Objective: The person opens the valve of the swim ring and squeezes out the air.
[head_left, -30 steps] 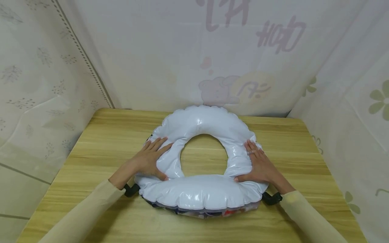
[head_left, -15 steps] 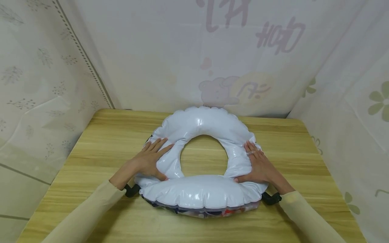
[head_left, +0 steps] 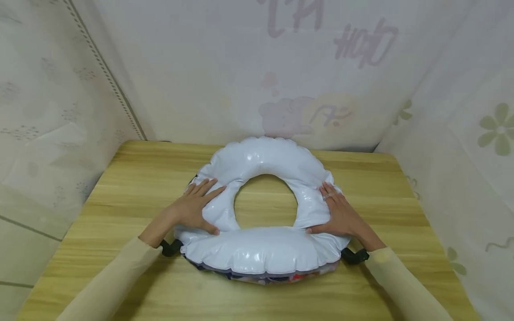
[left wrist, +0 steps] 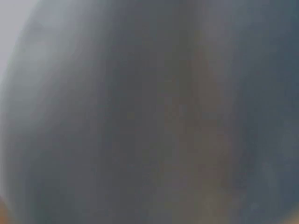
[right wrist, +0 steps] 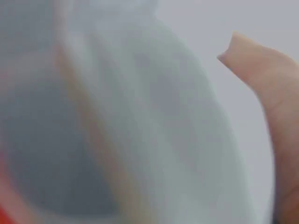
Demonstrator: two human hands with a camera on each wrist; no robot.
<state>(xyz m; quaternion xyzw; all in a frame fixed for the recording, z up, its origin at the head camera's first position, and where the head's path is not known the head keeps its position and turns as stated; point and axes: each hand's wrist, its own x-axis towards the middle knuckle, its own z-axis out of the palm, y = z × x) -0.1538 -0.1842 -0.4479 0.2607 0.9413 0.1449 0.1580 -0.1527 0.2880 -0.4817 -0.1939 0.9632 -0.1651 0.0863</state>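
Note:
An inflated swim ring (head_left: 265,156) lies white side up on the wooden table, with a patterned underside showing along its near edge. In the head view my left hand (head_left: 192,209) rests on the ring's left side, fingers spread and thumb toward the hole. On the opposite side my right hand (head_left: 339,214) lies with its fingers extended over the white surface. The right wrist view shows the right thumb (right wrist: 266,79) against the white vinyl, close up. The left wrist view is a grey-blue blur, probably blocked by the ring.
The wooden tabletop (head_left: 152,165) extends around the ring. Behind it hangs a pale printed cloth (head_left: 192,80), with more patterned cloth at both sides. Dark wrist mounts (head_left: 355,255) sit below the wrists, beside the ring's near edge.
The head view has shifted slightly, so everything sits a little further left and higher. Both hands keep their places on the swim ring.

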